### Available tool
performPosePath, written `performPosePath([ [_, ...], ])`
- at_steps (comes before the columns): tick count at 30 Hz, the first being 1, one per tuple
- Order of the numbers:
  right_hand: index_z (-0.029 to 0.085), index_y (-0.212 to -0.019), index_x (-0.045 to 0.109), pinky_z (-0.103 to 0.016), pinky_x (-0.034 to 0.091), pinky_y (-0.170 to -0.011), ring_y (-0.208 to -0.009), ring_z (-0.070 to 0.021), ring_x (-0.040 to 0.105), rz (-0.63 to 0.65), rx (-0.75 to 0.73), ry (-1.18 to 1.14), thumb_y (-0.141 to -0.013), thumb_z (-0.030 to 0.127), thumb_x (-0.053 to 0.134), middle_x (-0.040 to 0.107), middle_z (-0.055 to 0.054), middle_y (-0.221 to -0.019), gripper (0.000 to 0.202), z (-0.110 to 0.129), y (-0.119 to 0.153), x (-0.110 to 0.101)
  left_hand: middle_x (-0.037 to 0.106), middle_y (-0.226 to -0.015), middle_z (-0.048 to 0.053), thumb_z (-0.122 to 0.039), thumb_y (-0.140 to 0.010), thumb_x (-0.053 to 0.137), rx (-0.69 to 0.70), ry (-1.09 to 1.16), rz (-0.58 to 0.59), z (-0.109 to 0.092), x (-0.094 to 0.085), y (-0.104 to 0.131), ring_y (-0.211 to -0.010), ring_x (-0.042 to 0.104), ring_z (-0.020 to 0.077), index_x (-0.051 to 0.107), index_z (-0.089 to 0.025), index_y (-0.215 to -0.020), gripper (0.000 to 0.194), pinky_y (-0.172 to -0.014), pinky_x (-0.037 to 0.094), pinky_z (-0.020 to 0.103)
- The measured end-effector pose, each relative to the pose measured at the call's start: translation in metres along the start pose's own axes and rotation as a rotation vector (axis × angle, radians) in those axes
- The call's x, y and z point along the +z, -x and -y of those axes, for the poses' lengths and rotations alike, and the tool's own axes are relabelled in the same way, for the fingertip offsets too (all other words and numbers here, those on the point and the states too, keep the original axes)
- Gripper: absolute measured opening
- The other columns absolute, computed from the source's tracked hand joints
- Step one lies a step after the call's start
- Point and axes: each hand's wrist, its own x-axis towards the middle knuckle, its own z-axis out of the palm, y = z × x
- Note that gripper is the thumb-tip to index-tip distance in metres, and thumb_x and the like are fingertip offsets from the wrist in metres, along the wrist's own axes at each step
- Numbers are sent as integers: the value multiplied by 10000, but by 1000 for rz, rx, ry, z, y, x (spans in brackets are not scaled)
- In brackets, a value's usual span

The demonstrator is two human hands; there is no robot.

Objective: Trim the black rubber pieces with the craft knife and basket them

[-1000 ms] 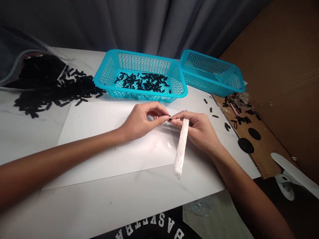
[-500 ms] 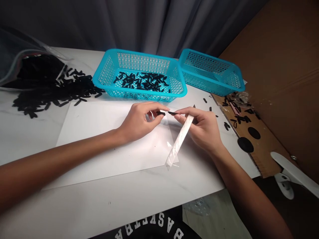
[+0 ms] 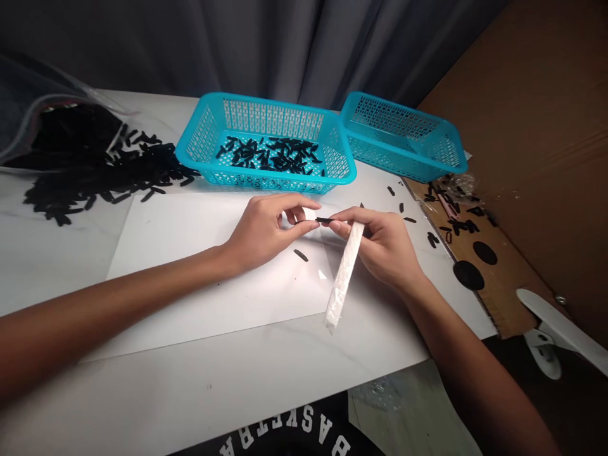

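Note:
My right hand (image 3: 389, 244) grips a slim pointed tool wrapped in white (image 3: 346, 272), its dark tip sticking up past the index finger. Between that hand's thumb and index finger is a small black strip (image 3: 325, 220). At the strip's other end is my left hand (image 3: 266, 225), curved with thumb below and index finger above; its thumb tip touches the strip. A bit of white shows between the left fingers, and I cannot tell what it is. One loose black strip (image 3: 301, 255) lies on the white sheet (image 3: 190, 278) below the hands.
Behind the hands, a blue basket (image 3: 266, 179) holds many black strips; a second blue basket (image 3: 403, 166) stands to its right. A heap of black strips (image 3: 118, 171) spills from a plastic bag (image 3: 28, 120) at left. Cardboard (image 3: 498, 297) at right carries black discs (image 3: 468, 275) and scraps.
A black strip from my left fingers now lies on the sheet. My right hand has moved slightly left, bringing its strip to the left thumb, and the wrapped tool has tilted more upright.

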Motion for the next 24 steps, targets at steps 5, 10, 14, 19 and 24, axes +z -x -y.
performPosePath([
  [5, 189, -898, 785, -276, 409, -622, -680, -149, 604, -37, 11, -41, -914, 300, 695, 749, -24, -785, 143, 0, 0, 0, 754, -827, 1, -167, -793, 823, 54, -111, 32, 4, 0, 0, -702, 647, 111, 769, -182, -917, 136, -637, 482, 241],
  [10, 194, -885, 787, -271, 421, -648, -697, -146, 609, -2, 4, -84, -923, 297, 688, 746, -14, -778, 148, 0, 0, 0, 765, -889, 26, -208, -833, 808, 231, -94, -50, 2, 0, 1, -793, 668, 130, 747, -168, -1023, 204, -656, 483, 253],
  [14, 208, -911, 802, -270, 426, -660, -719, -144, 625, 33, -11, -118, -943, 310, 670, 758, -16, -806, 170, 1, 0, 0, 768, -825, 28, -190, -876, 766, 367, -80, -90, 1, 0, 2, -771, 653, 131, 758, -167, -918, 49, -656, 476, 265],
  [19, 211, -935, 804, -270, 389, -607, -628, -114, 554, -67, -24, -79, -899, 283, 730, 711, 6, -737, 110, 3, 1, 1, 769, -815, 22, -195, -866, 778, 370, -73, -125, 2, -1, 2, -741, 637, 128, 758, -175, -922, 63, -620, 460, 266],
  [24, 219, -928, 810, -275, 334, -543, -545, -101, 454, -128, -31, -26, -866, 285, 767, 591, 37, -602, 101, 4, 2, 1, 778, -819, 27, -212, -857, 789, 347, -61, -134, 1, -1, 3, -723, 634, 128, 756, -173, -886, 59, -590, 441, 261],
])
